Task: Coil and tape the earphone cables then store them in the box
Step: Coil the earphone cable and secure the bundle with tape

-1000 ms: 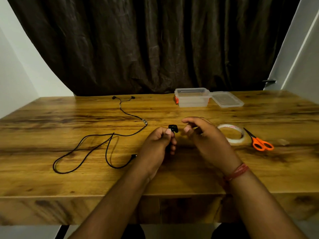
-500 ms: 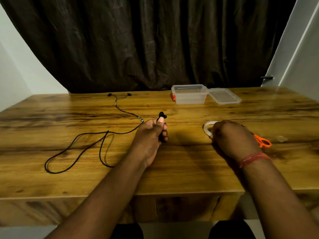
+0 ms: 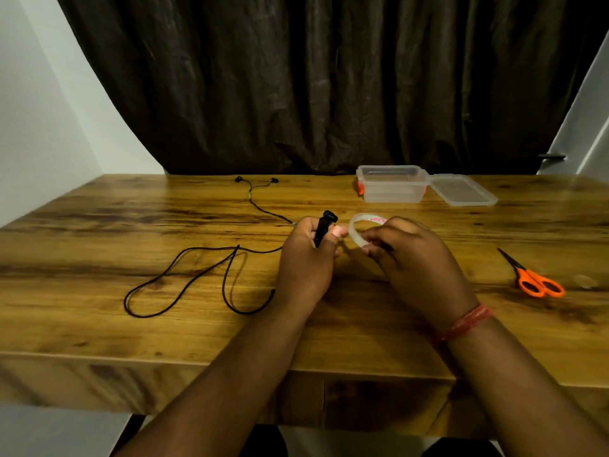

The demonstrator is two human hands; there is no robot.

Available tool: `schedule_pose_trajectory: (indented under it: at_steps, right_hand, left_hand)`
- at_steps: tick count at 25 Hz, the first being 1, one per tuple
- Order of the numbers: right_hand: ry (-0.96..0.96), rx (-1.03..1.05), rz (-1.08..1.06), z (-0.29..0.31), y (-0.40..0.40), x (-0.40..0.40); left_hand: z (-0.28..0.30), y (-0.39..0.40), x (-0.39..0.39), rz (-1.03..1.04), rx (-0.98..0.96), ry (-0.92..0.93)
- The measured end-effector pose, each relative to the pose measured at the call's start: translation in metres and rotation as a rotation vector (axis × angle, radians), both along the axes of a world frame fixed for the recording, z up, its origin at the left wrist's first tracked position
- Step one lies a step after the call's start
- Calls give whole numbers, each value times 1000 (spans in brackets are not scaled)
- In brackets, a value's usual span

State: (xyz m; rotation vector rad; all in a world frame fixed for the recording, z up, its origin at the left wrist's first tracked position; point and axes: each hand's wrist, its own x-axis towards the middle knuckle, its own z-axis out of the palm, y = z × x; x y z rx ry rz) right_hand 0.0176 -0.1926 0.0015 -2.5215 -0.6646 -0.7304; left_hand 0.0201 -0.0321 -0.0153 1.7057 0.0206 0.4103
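Note:
My left hand [image 3: 306,258] grips a small black coiled earphone bundle [image 3: 324,225], its top end poking up above my fingers. My right hand [image 3: 412,255] holds a clear tape roll [image 3: 357,230] lifted just right of the bundle, almost touching my left thumb. A second black earphone cable [image 3: 201,275] lies loose and uncoiled on the wooden table [image 3: 131,331] to the left, its two earbuds [image 3: 257,180] at the far edge. The clear plastic box [image 3: 392,184] with orange clips stands open at the back, right of centre.
The box's clear lid [image 3: 461,190] lies flat beside the box on its right. Orange-handled scissors [image 3: 530,278] rest on the table to the right of my right hand. A dark curtain hangs behind the table.
My right hand reached right to the tape roll, picked it up and brought it back next to the coiled bundle in my left hand. The scissors stayed put.

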Motion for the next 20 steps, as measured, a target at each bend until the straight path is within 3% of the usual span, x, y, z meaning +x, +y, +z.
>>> schedule_pose_trajectory:
  at_steps: [15, 17, 20]
  right_hand:
    - [-18, 53, -45, -7, -3, 0]
    - [-8, 62, -48, -8, -2, 0]
    - [-5, 68, -39, -9, -1, -2]
  left_hand:
    - [-2, -5, -8, 23, 303, -183]
    - [-1, -6, -8, 8, 202, -136]
    - [1, -2, -3, -3, -239, 71]
